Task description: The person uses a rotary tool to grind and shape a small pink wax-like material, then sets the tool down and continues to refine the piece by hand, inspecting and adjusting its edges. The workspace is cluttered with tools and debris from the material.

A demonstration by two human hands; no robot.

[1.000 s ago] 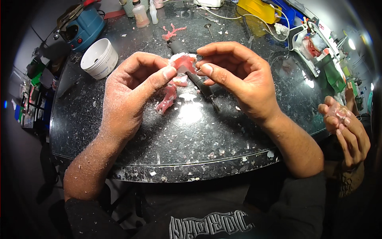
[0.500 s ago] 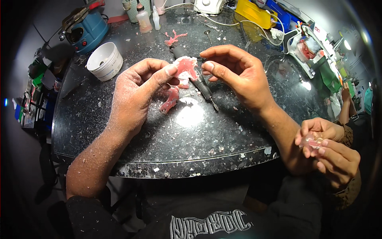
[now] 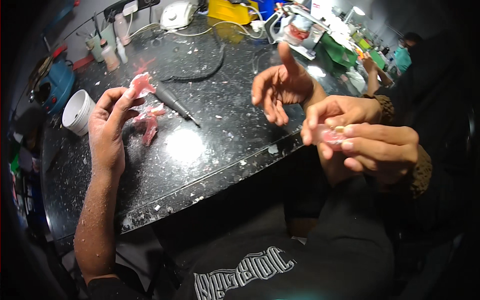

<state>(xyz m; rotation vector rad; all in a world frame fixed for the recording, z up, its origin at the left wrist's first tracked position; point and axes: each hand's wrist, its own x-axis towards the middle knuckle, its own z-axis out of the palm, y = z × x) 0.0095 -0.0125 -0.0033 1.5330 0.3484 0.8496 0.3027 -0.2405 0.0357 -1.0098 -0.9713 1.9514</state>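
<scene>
My left hand (image 3: pixel 107 132), dusted with pale powder, pinches a pink denture base (image 3: pixel 142 86) with white residue, between thumb and fingers over the bench. To the right, my right hand (image 3: pixel 282 87) is raised with thumb up and fingers apart, holding nothing. Just beyond the denture base a dark rotary handpiece (image 3: pixel 171 100) lies on the bench, its metal bur toward me. Below the held piece lies a jagged pink fragment (image 3: pixel 148 129). Close by my right wrist, a co-worker's hands (image 3: pixel 385 147) hold a clear-and-pink dental appliance (image 3: pixel 330 135).
The black bench (image 3: pixel 215 145) is strewn with dust and chips. A white tub (image 3: pixel 78 114) and blue machine (image 3: pixel 59 82) stand left. Small bottles (image 3: pixel 110 56), a white control box (image 3: pixel 177 15) and a yellow bin (image 3: pixel 227 11) line the back. A cord (image 3: pixel 210 72) curves behind the handpiece.
My view has swung right. My right hand has moved away from the denture base toward the co-worker and spread open. My left hand still holds the piece.
</scene>
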